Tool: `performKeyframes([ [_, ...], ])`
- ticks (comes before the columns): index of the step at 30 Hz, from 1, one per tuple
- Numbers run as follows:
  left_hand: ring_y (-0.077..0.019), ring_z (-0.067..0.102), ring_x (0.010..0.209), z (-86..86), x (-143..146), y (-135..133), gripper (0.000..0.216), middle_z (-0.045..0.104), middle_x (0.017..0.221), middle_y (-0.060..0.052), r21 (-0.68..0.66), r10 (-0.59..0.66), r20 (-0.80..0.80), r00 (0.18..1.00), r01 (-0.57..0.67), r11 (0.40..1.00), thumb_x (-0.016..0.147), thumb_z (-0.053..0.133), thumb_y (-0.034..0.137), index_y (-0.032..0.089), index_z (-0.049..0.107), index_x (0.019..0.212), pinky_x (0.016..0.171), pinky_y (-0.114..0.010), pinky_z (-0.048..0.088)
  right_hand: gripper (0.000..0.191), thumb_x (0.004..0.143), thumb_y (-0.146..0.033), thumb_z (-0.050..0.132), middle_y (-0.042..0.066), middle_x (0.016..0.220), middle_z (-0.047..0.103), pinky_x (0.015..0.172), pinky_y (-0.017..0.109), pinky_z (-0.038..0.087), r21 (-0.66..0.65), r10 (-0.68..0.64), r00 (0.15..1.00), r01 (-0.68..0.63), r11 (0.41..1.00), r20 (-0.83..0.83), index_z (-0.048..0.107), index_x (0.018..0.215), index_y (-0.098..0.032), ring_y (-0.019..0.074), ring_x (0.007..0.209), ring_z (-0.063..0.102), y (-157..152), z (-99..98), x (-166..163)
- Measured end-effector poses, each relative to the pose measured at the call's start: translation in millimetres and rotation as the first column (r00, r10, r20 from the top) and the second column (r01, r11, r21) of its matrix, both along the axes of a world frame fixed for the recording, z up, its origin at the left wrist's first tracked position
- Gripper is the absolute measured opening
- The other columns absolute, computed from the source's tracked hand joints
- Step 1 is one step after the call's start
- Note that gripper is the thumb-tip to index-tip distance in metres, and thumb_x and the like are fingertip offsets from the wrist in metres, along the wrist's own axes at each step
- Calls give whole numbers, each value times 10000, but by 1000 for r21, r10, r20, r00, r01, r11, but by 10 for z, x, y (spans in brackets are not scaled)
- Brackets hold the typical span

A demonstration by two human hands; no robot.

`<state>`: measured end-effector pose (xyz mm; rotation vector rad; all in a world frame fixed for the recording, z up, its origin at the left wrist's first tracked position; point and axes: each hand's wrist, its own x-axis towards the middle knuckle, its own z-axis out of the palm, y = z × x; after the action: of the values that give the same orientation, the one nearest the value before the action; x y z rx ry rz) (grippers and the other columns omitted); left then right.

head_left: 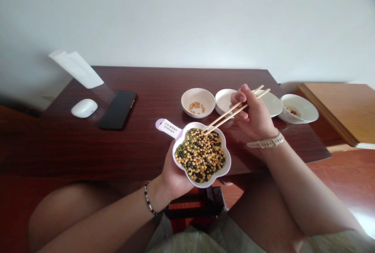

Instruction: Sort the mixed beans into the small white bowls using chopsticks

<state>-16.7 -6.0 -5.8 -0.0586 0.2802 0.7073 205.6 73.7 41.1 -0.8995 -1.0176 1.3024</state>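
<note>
My left hand (175, 173) is closed around the underside of a flower-shaped bowl (228, 163) with a white inside, a lilac edge and a labelled handle. Mixed beans (202, 153) fill it: yellow, black and small green ones. In my right hand (253, 114) is a pair of wooden chopsticks (227, 116), their tips meeting the beans near the bowl's far side. Whether the tips grip a bean is too small to tell. Beyond the bowl stands a round white bowl (187, 104) with some yellow beans in it. A second white bowl (224, 98) sits partly behind my right hand.
Two more white bowls stand at the right, one (274, 102) partly hidden by my hand, the other (307, 108) holding some dark and pale bits. On the left of the dark wooden table (155, 85) are a black phone (118, 110), a white rounded case (84, 108) and a white packet (77, 67).
</note>
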Motion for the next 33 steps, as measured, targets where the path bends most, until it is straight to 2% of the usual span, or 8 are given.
performKeyframes([
  [3,-309,593,1277,-4,7,-6,554,712,1228,-113,-1,11,13,1000,-11,1000,900,468,571,195,662,1258,1115,-488,424,519,976,-615,749,-31,690,452,398,280,141,-3,57,997,-56,998,61,505,757,-213,52,455,315,-76,-11,-96],
  [7,-308,605,1263,0,10,1,549,726,1196,-107,-6,5,4,1000,-5,1000,904,461,571,197,670,1248,1110,-487,429,515,983,-635,726,-30,691,459,412,286,138,10,92,989,-94,996,120,523,763,-215,63,463,324,-130,-43,-184],
  [14,-310,623,1228,35,24,29,557,720,1203,-114,-27,-5,-32,999,4,1000,912,435,564,183,667,1246,1095,-491,440,480,1021,-621,674,-34,657,458,432,285,152,4,99,992,-99,995,77,538,782,-228,83,460,347,-174,-117,-285],
  [21,-301,630,1211,56,37,28,528,717,1205,-99,-31,-8,-51,999,6,999,910,454,556,204,672,1237,1087,-477,446,512,997,-693,663,-37,605,462,429,277,183,-11,92,990,-91,996,107,552,789,-238,96,454,349,-180,-167,-318],
  [33,-300,624,1221,8,30,32,545,706,1239,-102,5,-16,9,1000,16,1000,913,450,567,198,663,1253,1100,-472,437,501,1029,-656,644,-34,622,464,432,283,179,0,109,989,-109,994,99,539,781,-233,90,458,356,-177,-166,-311],
])
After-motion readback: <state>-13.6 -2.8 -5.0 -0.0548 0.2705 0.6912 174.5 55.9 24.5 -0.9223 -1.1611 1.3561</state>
